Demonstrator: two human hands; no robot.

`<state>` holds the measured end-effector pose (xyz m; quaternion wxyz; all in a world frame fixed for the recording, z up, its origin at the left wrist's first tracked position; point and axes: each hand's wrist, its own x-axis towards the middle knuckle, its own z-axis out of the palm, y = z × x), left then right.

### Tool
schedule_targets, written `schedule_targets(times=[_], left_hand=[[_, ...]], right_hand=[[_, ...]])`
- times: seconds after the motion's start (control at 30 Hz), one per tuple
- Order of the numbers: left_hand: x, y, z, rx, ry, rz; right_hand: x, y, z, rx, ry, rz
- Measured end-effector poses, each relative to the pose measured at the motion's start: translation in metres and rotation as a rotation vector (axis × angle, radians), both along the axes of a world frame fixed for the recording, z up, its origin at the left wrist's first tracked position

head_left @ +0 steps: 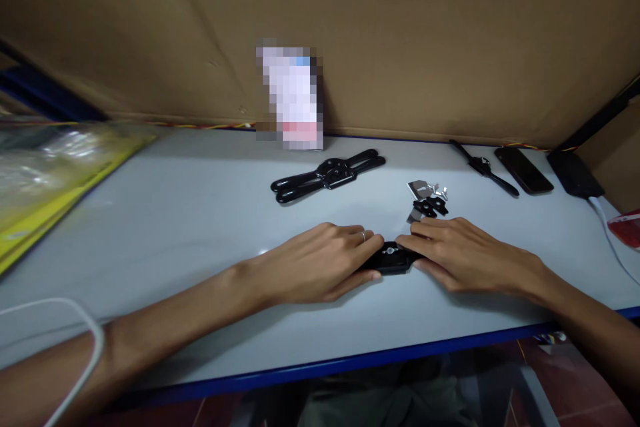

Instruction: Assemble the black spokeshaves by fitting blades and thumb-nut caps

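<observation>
A black spokeshave (393, 261) lies flat near the front of the table, held at both ends. My left hand (327, 263) closes around its left handle, with a ring on one finger. Around the right handle, the fingers of my right hand (455, 255) are closed. Silver hardware shows at the middle of the body. Just behind my right hand are black cap pieces (430, 205), a flat silver blade (418, 191) and small silver screws (441, 192). Farther back, two black spokeshave bodies (335, 173) rest side by side.
Another spokeshave (484, 165) lies at the back right, beside a dark phone (524, 170) and a black box (575, 173) with a white cable. A blurred-out upright item (296, 97) leans on the cardboard wall (400, 33). Plastic bags (45, 167) lie at left on something yellow.
</observation>
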<state>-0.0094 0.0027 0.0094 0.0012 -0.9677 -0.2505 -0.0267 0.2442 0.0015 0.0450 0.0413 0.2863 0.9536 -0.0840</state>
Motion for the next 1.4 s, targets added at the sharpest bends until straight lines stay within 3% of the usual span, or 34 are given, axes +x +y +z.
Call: schedule_targets(times=[1.4], left_hand=[[-0.0005, -0.0008, -0.0008, -0.004, -0.024, -0.003]], right_hand=[[0.0013, 0.0012, -0.0011, -0.029, -0.016, 0.005]])
